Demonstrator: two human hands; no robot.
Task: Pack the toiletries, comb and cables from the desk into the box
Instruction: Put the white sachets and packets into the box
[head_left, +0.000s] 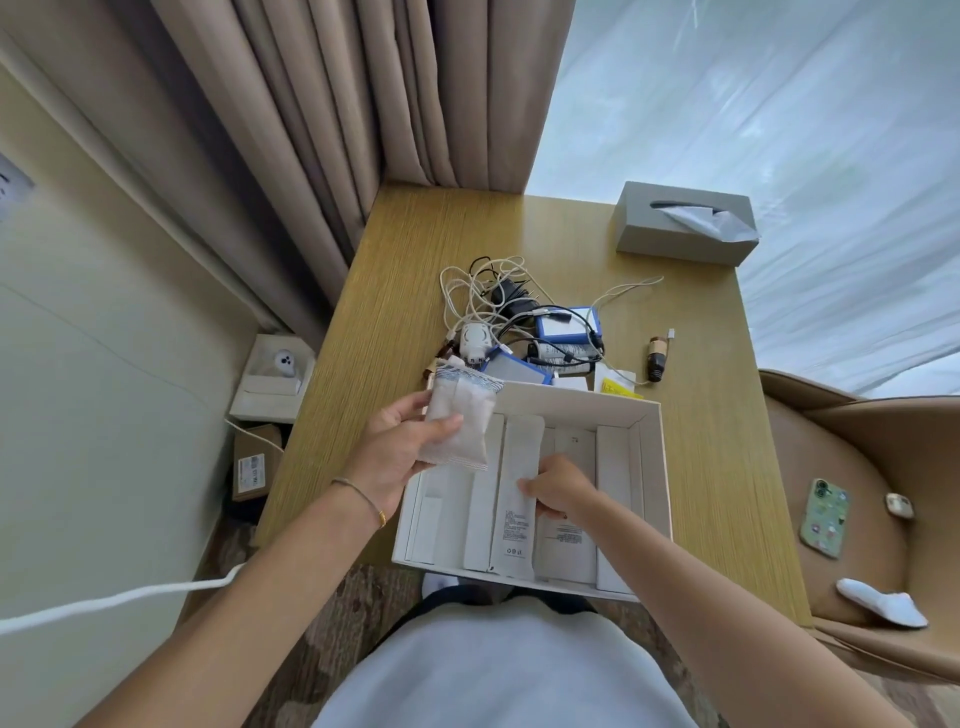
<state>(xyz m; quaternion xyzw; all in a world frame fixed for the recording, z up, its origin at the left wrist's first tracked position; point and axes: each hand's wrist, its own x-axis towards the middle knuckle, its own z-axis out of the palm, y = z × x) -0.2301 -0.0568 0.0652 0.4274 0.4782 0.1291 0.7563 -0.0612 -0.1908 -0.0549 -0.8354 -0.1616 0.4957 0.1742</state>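
A white open box (652, 467) sits at the desk's near edge with several long white toiletry packets lying side by side inside. My left hand (400, 447) grips a couple of white sachets (460, 423) over the box's left rim. My right hand (558, 486) is inside the box, pinching a long white packet (517, 499) that lies tilted above the others. Behind the box lies a tangle of white and black cables (498, 296) with a white plug adapter (475, 340), blue-edged power banks (566, 325) and a small dark bottle (658, 358).
A grey tissue box (680, 223) stands at the desk's (405, 291) far right. Curtains hang behind. A tan chair (852, 467) at right holds a green phone (825, 517) and a white cloth. Small boxes lie on the floor at left.
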